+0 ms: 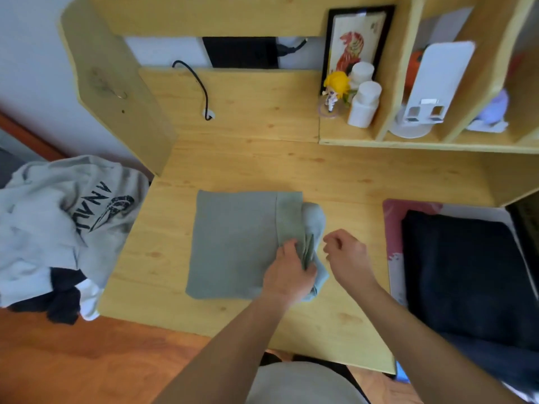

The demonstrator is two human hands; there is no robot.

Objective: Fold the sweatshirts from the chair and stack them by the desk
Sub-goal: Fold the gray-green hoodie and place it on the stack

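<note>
Closest to the lens, two bare forearms reach over the pale wooden desk (233,158). Far left, a heap of unfolded sweatshirts, light grey with black lettering over dark navy (70,228), waits, presumably on the chair. At centre lies the sage-green sweatshirt folded into a flat rectangle (233,243); the left hand (287,272) presses its bunched right edge, thumb seemingly pinching the loose folds, while the right hand (347,255) hovers just beside it, fingers loosely curled and holding nothing. Likely trouble: that bulky tucked edge could spring open or skew the rectangle if released carelessly. Further right, a folded dark navy garment (466,272) occupies a pink-edged mat (392,208), and white bottles (364,103) with a yellow-haired figurine (335,88) crowd the shelf behind.
</note>
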